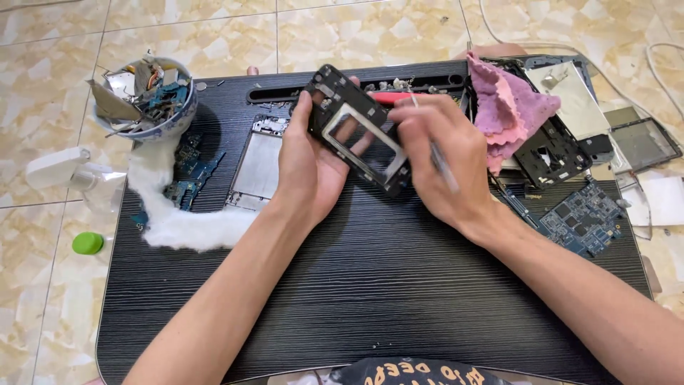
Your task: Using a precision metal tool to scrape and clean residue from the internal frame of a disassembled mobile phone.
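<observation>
Black phone frame [360,128], tilted, gripped in left hand [308,167] with fingers curled around it; right hand [440,157] pinching slim metal tool [440,160] against it, above black tabletop [385,285].

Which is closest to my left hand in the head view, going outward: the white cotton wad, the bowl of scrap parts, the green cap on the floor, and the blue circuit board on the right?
From the left hand:
1. White cotton wad, just to its left on the black table.
2. Bowl of scrap parts, at the table's far left corner.
3. Green cap and blue circuit board, on opposite sides; too close to call.
</observation>
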